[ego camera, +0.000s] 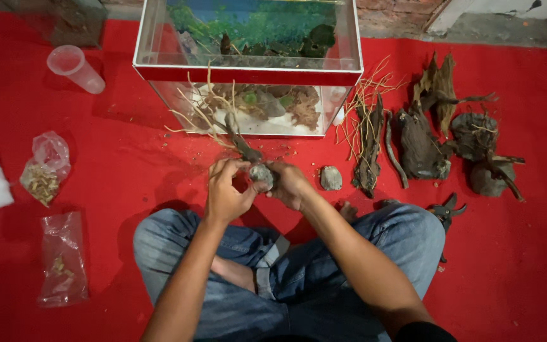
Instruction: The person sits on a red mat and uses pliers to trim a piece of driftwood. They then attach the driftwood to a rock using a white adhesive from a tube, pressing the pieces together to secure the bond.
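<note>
While I sit cross-legged on the red mat (128, 158), my left hand (226, 190) and right hand (289, 183) both grip a small grey stone (261, 176) joined to a branching root (213, 117), held just above the mat in front of the glass tank (248, 69). A second stone (331, 178) lies just right of my right hand. More driftwood (422, 142) is spread toward the mat's right edge, with pruners (446, 212) by my knee. A plastic cup (75, 68) and bags (45, 168) sit near the left edge.
</note>
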